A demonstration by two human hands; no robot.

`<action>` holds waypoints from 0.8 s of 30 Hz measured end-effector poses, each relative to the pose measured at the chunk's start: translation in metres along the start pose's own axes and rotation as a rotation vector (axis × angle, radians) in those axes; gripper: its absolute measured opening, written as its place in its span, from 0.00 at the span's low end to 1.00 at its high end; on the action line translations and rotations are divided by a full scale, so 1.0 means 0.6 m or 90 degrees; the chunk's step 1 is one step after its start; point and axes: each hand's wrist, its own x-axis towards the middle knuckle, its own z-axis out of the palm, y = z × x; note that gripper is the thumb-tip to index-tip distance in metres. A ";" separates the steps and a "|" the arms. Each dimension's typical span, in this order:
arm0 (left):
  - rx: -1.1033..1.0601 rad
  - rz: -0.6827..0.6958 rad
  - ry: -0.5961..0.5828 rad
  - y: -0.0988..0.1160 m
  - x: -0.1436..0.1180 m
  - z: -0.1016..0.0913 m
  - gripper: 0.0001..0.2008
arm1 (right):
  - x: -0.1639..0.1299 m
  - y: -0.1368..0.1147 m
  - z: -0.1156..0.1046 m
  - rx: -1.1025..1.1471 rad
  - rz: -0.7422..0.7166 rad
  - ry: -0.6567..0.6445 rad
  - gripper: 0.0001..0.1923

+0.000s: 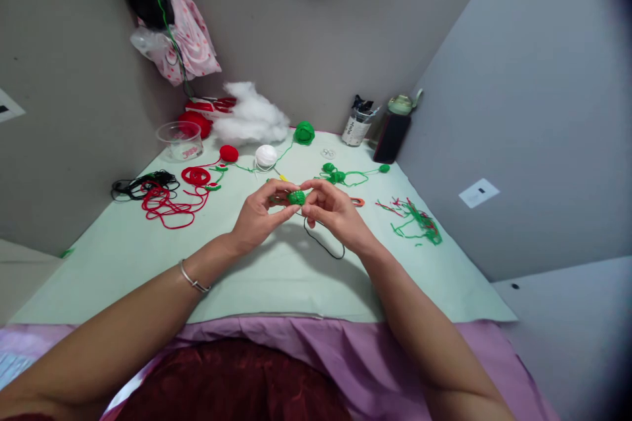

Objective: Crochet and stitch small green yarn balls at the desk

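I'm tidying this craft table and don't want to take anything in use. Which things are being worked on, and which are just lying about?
In use:
green crochet piece, pinched between left hand and right hand
black cord, under the right hand

Lying about:
red yarn tangle
white ball
stuffing
plastic cup
green scraps

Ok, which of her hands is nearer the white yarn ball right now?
Left. The left hand sits just below the white yarn ball, pinching the small green crochet piece. The right hand holds the same piece from the other side, farther off.
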 end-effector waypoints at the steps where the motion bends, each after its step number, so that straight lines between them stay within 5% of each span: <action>1: -0.003 -0.013 0.001 -0.001 0.000 -0.001 0.15 | 0.000 -0.001 -0.005 -0.027 0.001 -0.004 0.17; 6: -0.009 -0.008 -0.027 -0.001 0.001 -0.007 0.14 | -0.003 -0.007 -0.032 -0.191 -0.038 0.061 0.16; 9: 0.034 0.059 -0.086 0.003 -0.003 -0.002 0.13 | -0.006 -0.008 -0.031 -0.135 -0.017 -0.023 0.27; 12: 0.093 0.147 -0.128 0.005 -0.008 0.004 0.14 | -0.006 -0.005 -0.026 -0.105 -0.007 -0.109 0.25; 16: 0.154 0.197 -0.135 0.004 -0.010 0.005 0.15 | -0.006 -0.005 -0.037 -0.175 -0.007 -0.034 0.09; 24: 0.250 0.180 -0.132 -0.007 -0.004 -0.006 0.13 | -0.014 -0.034 -0.045 -0.184 0.008 0.027 0.10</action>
